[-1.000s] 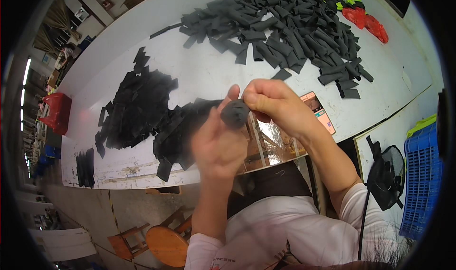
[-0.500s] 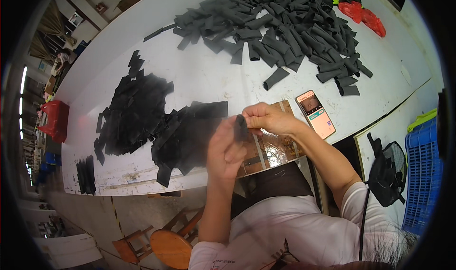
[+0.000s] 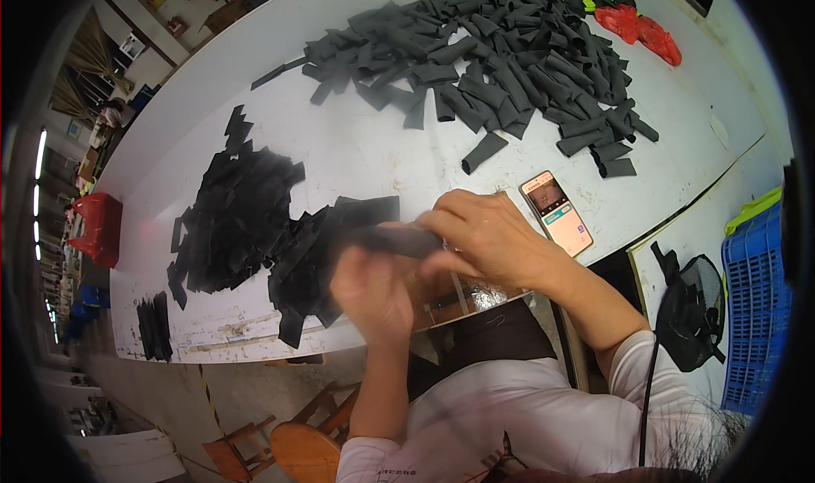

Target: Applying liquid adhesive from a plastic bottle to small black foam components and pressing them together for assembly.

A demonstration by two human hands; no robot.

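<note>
My right hand (image 3: 492, 237) pinches the right end of a dark grey fabric tube (image 3: 403, 241) above the table edge. My left hand (image 3: 373, 294) is under the tube's left part, smeared by motion, so its grip on the cloth is unclear. Below and left of the tube, a heap of flat black fabric pieces (image 3: 297, 266) lies on the white table (image 3: 365, 152). A larger pile of flat black pieces (image 3: 233, 220) adjoins it. At the far side, many rolled dark grey tubes (image 3: 509, 67) are heaped, with one loose tube (image 3: 484, 153) nearer me.
A phone (image 3: 556, 213) with a lit screen lies right of my hands. A wood-edged board (image 3: 488, 294) is partly under them. Red plastic bags (image 3: 638, 30) sit far right, a red bin (image 3: 98, 228) far left. A blue crate (image 3: 751, 313) and black mesh bag (image 3: 692, 313) are at right.
The tube has gone from upright to nearly level, stretching leftward from my right hand. My left hand has moved left and down and is blurred. The whole view has shifted slightly.
</note>
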